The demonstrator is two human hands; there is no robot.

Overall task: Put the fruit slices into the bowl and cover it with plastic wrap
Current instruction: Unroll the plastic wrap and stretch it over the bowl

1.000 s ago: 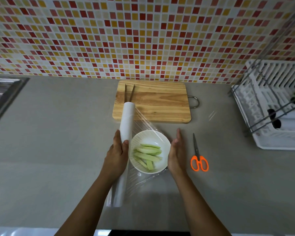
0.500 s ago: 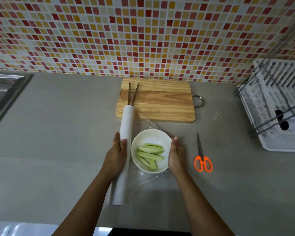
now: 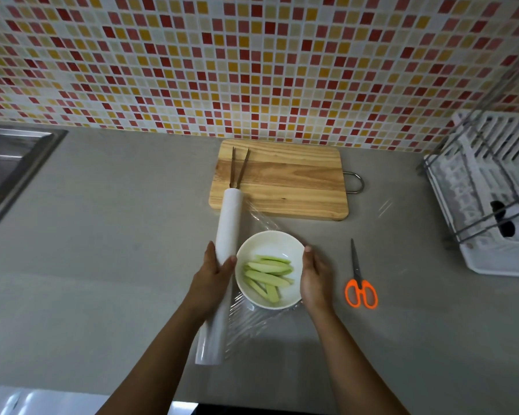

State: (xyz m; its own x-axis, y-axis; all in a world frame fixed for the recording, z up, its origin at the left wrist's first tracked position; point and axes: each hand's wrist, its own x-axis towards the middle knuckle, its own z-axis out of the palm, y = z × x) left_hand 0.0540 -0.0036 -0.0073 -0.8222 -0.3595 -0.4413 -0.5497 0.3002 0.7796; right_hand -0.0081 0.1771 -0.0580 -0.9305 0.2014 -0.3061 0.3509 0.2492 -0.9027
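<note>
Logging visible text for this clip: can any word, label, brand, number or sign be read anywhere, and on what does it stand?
None can be read.
The plastic wrap roll, bowl, scissors and cutting board show no print.
The dish rack is too blurred to tell.

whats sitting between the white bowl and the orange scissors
In the head view, only the right hand, resting against the right side of the bowl; from hand to scissors the grey counter is bare.
</note>
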